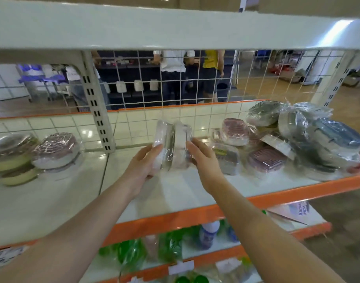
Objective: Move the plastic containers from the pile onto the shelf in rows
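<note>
We face the shelf point(52, 205), a white board with an orange front edge and a wire grid behind it. At three o'clock on it lies the pile point(293, 139) of wrapped plastic containers, pink, grey and blue ones heaped loosely against each other. At nine o'clock two more containers point(38, 154) sit side by side, a greenish one touching a pink-lidded one. At the centre our two hands hold a clear wrapped container point(173, 144) upright on its edge, just above the board, between the pile and the left pair. Our left hand point(142, 166) grips its left side, fingers point(156, 150) curled round the wrapping. Our right hand point(205, 158) is at its right side, fingers stretched forward along the edge; how firmly they grip we cannot tell. Below, at six o'clock, a lower shelf point(303, 225) carries green bottles point(130, 252), blurred
</note>
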